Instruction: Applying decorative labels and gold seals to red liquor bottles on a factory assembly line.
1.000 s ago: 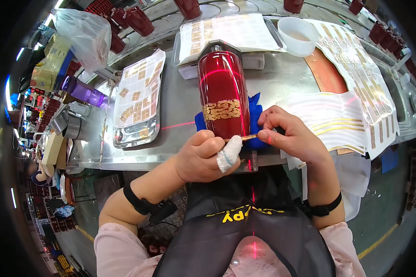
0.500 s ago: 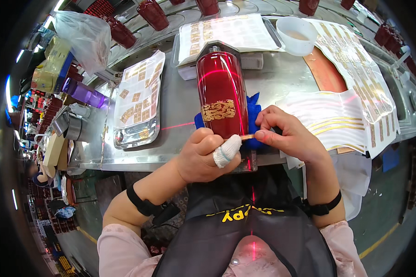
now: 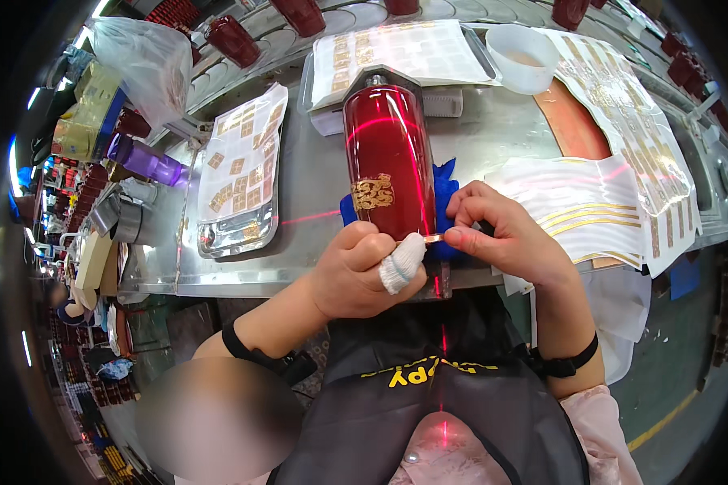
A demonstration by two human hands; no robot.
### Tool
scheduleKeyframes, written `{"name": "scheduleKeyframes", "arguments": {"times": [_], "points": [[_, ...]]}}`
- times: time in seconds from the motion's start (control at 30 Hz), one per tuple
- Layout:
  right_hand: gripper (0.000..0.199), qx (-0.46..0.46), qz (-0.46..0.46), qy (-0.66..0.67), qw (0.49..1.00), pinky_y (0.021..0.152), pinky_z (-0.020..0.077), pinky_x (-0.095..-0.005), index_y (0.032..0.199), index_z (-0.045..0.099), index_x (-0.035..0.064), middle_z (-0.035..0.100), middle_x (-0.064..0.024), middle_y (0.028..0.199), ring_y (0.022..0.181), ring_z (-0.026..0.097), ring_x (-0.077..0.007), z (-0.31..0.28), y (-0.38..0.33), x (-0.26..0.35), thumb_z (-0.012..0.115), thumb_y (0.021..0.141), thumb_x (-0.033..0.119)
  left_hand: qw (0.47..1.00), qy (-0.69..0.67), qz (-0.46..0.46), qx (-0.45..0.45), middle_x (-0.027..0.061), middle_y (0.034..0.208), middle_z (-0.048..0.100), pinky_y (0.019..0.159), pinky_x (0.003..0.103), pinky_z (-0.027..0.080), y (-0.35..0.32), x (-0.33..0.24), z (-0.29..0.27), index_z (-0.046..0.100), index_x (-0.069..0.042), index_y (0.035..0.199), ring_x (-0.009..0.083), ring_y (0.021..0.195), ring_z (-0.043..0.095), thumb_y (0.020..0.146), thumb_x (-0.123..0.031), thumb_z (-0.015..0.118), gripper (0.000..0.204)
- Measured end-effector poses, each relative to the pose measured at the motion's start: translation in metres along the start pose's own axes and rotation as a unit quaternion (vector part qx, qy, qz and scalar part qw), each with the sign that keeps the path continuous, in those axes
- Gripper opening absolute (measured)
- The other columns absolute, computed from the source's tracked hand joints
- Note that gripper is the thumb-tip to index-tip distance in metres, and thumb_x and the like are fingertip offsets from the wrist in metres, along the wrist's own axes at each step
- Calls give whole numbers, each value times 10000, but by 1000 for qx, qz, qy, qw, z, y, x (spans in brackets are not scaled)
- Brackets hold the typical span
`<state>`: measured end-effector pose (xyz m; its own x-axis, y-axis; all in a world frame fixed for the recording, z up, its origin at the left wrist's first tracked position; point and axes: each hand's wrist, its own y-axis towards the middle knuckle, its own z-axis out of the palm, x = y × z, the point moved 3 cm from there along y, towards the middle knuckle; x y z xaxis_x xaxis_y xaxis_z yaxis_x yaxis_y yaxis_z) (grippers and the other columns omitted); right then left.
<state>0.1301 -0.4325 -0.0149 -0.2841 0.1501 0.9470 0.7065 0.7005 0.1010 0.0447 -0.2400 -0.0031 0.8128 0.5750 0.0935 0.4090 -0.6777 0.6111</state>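
A glossy dark red bottle (image 3: pixel 387 145) lies with its neck pointing away and its base near me, on a blue cloth (image 3: pixel 444 194). A gold ornamental decal (image 3: pixel 374 192) sits on its left side near the base. My left hand (image 3: pixel 356 271) is closed at the base end, a white fabric cover on one finger pressing at the bottle's lower edge. Its other fingertips are hidden. From that finger a thin gold strip (image 3: pixel 434 238) stretches right to my right hand (image 3: pixel 505 234), which pinches its end between thumb and forefinger. Red laser lines cross the bottle.
Left stands a metal tray (image 3: pixel 247 234) with a sheet of gold decals. Behind the bottle are another decal sheet (image 3: pixel 396 52) and a white tub (image 3: pixel 522 61). Right lie sheets of curved gold strips (image 3: pixel 574 206) over an orange-brown board (image 3: pixel 573 121). Other red bottles stand along the back.
The bottle has turned on its long axis, so the gold decal shows narrower and further left. My hands keep nearly the same place. Red bottles at the back have shifted rightward.
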Motion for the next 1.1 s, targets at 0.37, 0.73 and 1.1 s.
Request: {"name": "scheduleKeyframes", "arguments": {"times": [0.37, 0.73, 1.1], "points": [[241, -4, -15, -18, 1000, 768, 431, -317, 786, 582, 34, 543, -81, 898, 850, 520, -220, 2, 2, 0, 708, 854, 228, 998, -10, -52, -28, 2, 988, 583, 655, 328, 412, -4, 1, -2, 666, -153, 833, 179, 759, 496, 571, -67, 752, 288], [239, -12, -5, -31, 999, 767, 430, -331, 768, 572, 33, 539, -99, 895, 852, 518, -244, 3, 2, 1, 716, 839, 211, 999, -10, -42, -4, 15, 1008, 583, 649, 325, 423, -9, -1, -4, 657, -135, 880, 176, 786, 493, 590, -69, 743, 309], [264, -9, -7, -39, 999, 778, 387, -267, 774, 525, 39, 496, -38, 929, 861, 468, -154, 4, 2, 1, 711, 863, 203, 995, -33, -90, -14, 18, 1019, 587, 655, 332, 398, -15, -1, 0, 642, -115, 839, 187, 798, 481, 575, -113, 716, 275]]}}
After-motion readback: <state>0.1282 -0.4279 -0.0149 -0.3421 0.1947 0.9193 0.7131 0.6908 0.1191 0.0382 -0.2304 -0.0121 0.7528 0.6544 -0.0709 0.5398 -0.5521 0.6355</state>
